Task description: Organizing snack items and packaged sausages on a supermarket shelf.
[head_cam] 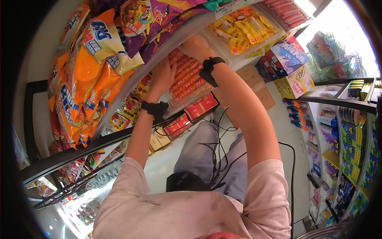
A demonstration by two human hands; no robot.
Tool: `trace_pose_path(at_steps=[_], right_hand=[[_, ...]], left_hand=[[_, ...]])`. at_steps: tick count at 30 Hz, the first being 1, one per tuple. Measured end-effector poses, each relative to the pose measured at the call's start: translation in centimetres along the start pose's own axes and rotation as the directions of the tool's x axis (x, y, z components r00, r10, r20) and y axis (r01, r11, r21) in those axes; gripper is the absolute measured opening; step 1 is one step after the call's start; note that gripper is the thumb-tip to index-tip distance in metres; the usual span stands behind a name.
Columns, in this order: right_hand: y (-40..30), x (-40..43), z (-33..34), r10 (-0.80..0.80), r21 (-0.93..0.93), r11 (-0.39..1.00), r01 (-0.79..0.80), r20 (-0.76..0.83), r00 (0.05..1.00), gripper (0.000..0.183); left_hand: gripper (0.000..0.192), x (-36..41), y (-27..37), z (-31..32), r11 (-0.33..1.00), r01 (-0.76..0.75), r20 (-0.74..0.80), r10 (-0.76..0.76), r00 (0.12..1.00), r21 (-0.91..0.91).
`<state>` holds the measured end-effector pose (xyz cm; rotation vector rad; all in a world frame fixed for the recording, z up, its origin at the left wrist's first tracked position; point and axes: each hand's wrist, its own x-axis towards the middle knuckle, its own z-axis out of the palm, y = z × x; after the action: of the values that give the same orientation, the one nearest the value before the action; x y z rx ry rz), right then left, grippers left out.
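In the head view, rows of red-orange wrapped snack sausages (189, 76) lie packed in a clear plastic tray (191, 100) on a shelf. At the tray's left side, my left hand (163, 77) lies flat with its thumb apart, touching the sausages. My right hand (197, 47) reaches over the tray's far end, back of the hand up and fingers bent down. Its fingertips are hidden, so I cannot tell whether it grips a sausage. Each wrist wears a black band. To the right, a second clear tray holds yellow snack packets (244, 28).
Orange chip bags (80, 71) and a purple snack bag (149, 27) crowd an upper shelf whose clear edge (155, 62) overhangs my left hand. Red boxes (201, 106) stand below. Cardboard cartons (253, 86) and stacked drink boxes (286, 59) are right. Black cables (222, 149) hang by my legs.
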<state>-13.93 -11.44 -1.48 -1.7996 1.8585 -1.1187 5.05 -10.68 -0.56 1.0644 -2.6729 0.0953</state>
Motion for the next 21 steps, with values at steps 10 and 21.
trace_pose_path(at_steps=[10,21], right_hand=[[-2.4,-7.7,-9.6,0.341,0.375,0.899,-0.228,-0.269,0.901,0.03],[-14.6,-27.4,-29.6,0.572,0.707,0.666,-0.238,-0.28,0.771,0.024]], left_hand=[[0.07,0.3,0.8,-0.1,0.982,0.186,0.231,-0.174,0.957,-0.031],[0.088,2.5,2.7,-3.4,0.932,0.359,0.596,-0.262,0.759,-0.047]])
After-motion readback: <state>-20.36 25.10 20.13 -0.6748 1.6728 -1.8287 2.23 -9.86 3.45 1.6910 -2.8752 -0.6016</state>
